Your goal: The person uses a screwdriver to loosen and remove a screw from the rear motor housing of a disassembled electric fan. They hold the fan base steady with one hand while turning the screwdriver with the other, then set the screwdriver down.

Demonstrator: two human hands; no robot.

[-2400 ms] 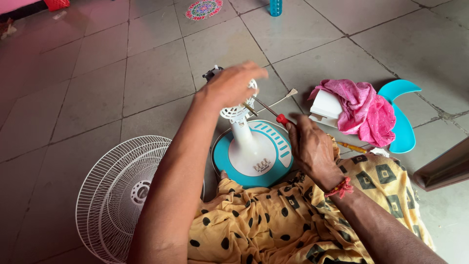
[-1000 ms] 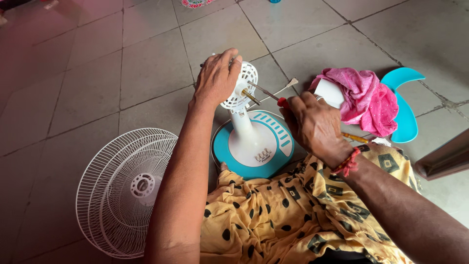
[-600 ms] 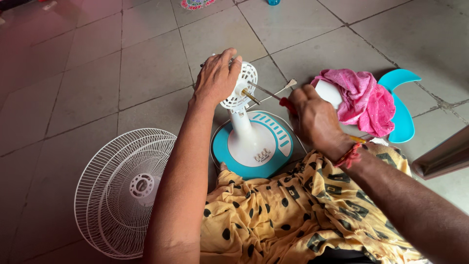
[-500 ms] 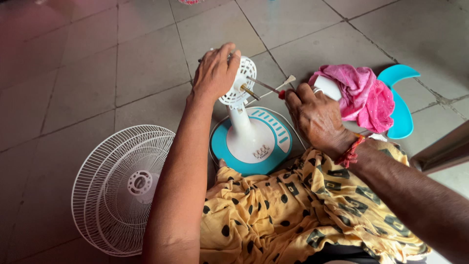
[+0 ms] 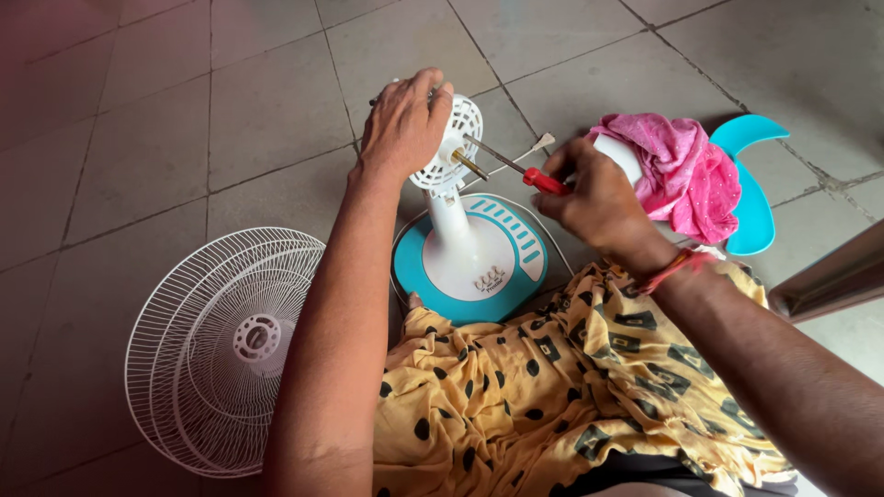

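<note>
A small white fan motor housing [image 5: 453,147] stands on a white neck above a round teal and white base [image 5: 471,260] on the tiled floor. My left hand [image 5: 403,121] grips the top of the housing from the left. My right hand [image 5: 591,201] holds a screwdriver with a red handle [image 5: 545,181]; its metal shaft points left and its tip touches the front of the housing, just above the brass motor shaft [image 5: 470,165]. A yellow cloth with black spots [image 5: 562,377] covers my lap.
White wire fan grilles [image 5: 221,345] lie stacked on the floor at the left. A pink cloth [image 5: 681,170] lies over a teal fan blade [image 5: 748,184] at the right. A thin pale stick [image 5: 529,152] lies behind the fan. A dark board edge [image 5: 829,276] is at far right.
My right hand has lifted off the floor with the screwdriver and brought its tip to the motor housing. My left hand has stayed on top of the housing.
</note>
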